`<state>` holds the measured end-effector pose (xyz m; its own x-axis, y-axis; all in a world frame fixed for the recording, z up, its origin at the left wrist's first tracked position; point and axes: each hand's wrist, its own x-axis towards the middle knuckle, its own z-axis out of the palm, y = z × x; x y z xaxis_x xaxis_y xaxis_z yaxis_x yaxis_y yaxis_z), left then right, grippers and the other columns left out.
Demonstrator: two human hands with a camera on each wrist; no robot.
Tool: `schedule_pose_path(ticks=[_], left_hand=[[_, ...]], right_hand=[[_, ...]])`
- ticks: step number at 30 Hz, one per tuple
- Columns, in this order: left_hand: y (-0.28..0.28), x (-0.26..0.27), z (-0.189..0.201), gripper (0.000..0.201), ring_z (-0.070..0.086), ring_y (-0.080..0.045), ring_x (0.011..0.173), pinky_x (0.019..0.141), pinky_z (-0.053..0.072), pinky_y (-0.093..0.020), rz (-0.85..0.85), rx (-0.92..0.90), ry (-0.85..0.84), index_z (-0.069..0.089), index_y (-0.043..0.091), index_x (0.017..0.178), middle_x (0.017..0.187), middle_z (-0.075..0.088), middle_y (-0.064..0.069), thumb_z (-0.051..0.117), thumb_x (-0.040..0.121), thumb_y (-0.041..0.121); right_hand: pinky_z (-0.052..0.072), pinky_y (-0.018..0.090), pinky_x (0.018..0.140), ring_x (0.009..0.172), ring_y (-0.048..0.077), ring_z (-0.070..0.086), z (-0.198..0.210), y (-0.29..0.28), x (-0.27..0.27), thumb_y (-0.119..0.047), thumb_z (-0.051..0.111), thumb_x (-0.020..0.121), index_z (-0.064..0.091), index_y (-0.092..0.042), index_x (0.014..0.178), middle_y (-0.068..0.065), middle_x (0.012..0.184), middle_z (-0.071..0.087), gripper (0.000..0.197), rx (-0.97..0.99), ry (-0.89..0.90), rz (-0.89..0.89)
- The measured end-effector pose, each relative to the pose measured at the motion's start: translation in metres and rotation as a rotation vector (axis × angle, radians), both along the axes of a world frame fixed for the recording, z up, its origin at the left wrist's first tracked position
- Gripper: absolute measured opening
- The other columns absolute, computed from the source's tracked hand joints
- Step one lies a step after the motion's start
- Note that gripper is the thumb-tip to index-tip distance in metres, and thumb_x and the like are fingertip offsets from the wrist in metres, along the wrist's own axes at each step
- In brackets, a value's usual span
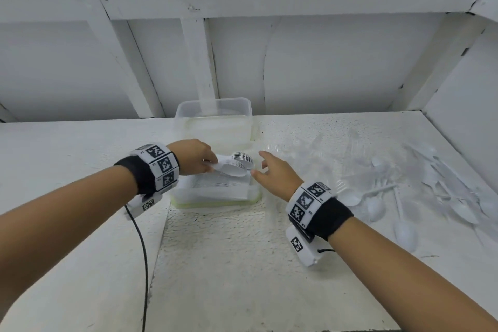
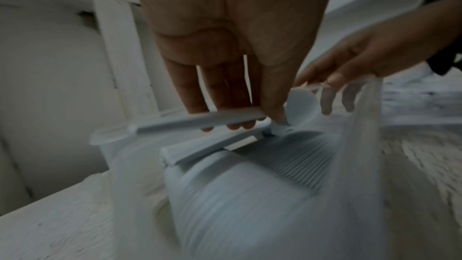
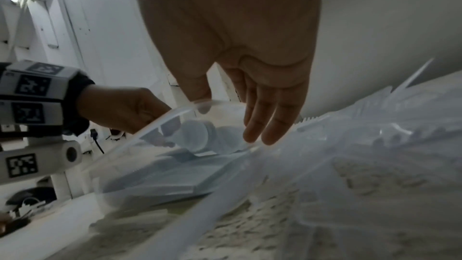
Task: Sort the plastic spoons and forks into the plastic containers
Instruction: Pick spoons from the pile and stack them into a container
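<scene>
Many loose spoons [image 1: 404,229] R of container [image 1: 215,197].

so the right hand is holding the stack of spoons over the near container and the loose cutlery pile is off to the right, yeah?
Not quite: the left hand holds the stack of spoons over the near container; the head view shows the right hand open beside it, holding nothing. The loose cutlery pile is indeed off to the right.
</scene>
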<state>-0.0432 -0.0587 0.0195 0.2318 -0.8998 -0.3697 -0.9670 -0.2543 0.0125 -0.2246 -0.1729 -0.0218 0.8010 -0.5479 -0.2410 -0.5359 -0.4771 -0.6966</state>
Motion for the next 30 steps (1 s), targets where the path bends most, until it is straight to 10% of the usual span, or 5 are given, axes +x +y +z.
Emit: schedule_pose_path(ticks=[20, 30], left_hand=[[-0.028, -0.008, -0.021, 0.026, 0.051, -0.026, 0.106, 0.083, 0.045, -0.033, 0.035, 0.066, -0.134, 0.054, 0.011, 0.111, 0.115, 0.048, -0.007, 0.054, 0.092, 0.029], [-0.03, -0.01, -0.024, 0.015, 0.047, -0.024, 0.08, 0.067, 0.036, -0.027, 0.119, 0.056, -0.078, 0.042, 0.015, 0.086, 0.087, 0.048, -0.005, 0.055, 0.087, 0.021]], right_hand=[[0.042, 0.031, 0.097, 0.114, 0.023, 0.054, -0.002, -0.003, -0.002, -0.03, 0.057, 0.091, 0.03, -0.015, 0.144, 0.008, 0.131, 0.05, 0.061, 0.08, -0.062, -0.049], [0.043, 0.031, 0.097, 0.114, 0.022, 0.054, -0.004, -0.003, -0.003, -0.031, 0.057, 0.091, 0.03, -0.016, 0.144, 0.008, 0.13, 0.05, 0.062, 0.098, -0.08, -0.053]])
